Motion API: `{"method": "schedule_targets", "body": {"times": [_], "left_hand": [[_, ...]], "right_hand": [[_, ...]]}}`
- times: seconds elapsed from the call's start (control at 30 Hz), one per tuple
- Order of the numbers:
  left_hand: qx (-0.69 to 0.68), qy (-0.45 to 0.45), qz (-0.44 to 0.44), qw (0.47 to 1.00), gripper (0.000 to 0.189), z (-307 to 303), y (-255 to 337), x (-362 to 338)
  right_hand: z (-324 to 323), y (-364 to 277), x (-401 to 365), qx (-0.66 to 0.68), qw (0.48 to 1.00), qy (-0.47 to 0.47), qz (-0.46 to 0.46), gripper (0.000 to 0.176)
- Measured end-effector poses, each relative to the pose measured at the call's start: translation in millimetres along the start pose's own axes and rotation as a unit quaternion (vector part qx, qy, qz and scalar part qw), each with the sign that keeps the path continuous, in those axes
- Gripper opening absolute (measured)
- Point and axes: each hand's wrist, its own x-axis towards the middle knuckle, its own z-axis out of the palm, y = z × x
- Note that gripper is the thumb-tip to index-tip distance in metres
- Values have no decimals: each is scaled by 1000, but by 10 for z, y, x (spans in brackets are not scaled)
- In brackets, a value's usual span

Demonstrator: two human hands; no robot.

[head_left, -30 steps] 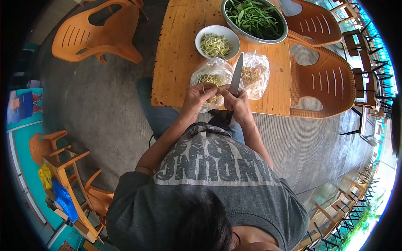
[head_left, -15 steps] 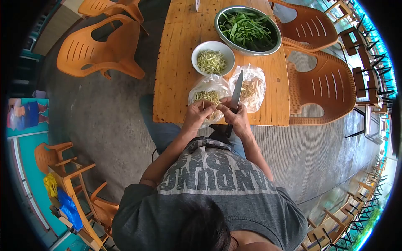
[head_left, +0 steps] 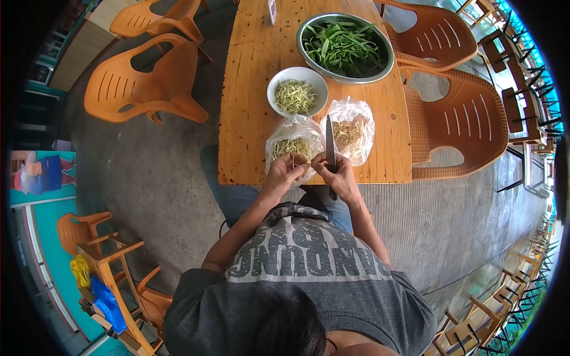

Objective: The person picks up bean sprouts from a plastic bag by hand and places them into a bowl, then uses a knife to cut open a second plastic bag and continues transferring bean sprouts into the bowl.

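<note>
Daylight all round, bright and even, strongest along the right edge. Top centre runs the long plank table of varnished orange-brown wood (head_left: pixel 246 107), speckled with dark marks. Upper left, two moulded orange plastic chairs (head_left: pixel 142 83) stand on the grey concrete floor (head_left: pixel 142 178). Upper right, two orange woven-pattern armchairs (head_left: pixel 469 118) sit just beside the table. Lower left, a teal painted floor strip (head_left: pixel 41 237) and a small pale wooden table (head_left: pixel 113 252). Lower right, a row of wooden chairs (head_left: pixel 475 320) curves away.

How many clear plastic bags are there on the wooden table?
2. The left bag lies just beyond the left hand, which pinches a stalk; the right bag lies right of the knife in the right hand. None seems hidden.
</note>
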Motion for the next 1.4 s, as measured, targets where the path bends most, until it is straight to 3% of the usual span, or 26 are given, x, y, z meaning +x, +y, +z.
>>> {"method": "schedule_targets", "body": {"times": [0.1, 0.23, 0.3, 0.53, 0.73, 0.8, 0.93, 1.13, 1.27, 1.4], "left_hand": [[34, -4, 30, 999, 9, 60, 26, 10], [40, -12, 31, 999, 11, 95, 20, 40], [11, -17, -16, 1000, 13, 124, 87, 24], [0, -49, -35, 998, 18, 178, 62, 89], [-15, -23, -46, 999, 11, 207, 53, 112], [-38, 5, -65, 997, 11, 246, 88, 118], [-3, 4, -67, 998, 11, 280, 112, 137], [101, -6, -34, 994, 14, 345, 56, 183], [112, -21, -8, 993, 13, 406, 24, 211], [136, -43, -14, 990, 15, 397, -81, 252]], "right_hand": [[-38, 38, -2, -29, 998, -3, -53, 14], [-136, 61, -17, -29, 999, -10, -17, 14], [-191, 54, -21, -23, 1000, -14, 15, 14], [-191, -17, 8, 26, 1000, 15, -8, 17], [-259, -36, 25, 54, 997, 25, 39, 23], [-241, -69, 15, 47, 998, 36, 11, 23], [-269, -104, -9, -10, 1000, 14, -6, 23], [-326, 137, 23, 47, 998, 16, -43, 16], [-376, 114, 4, -2, 996, 30, -84, 13], [-486, 196, -38, -52, 996, 22, -64, 12]]}}
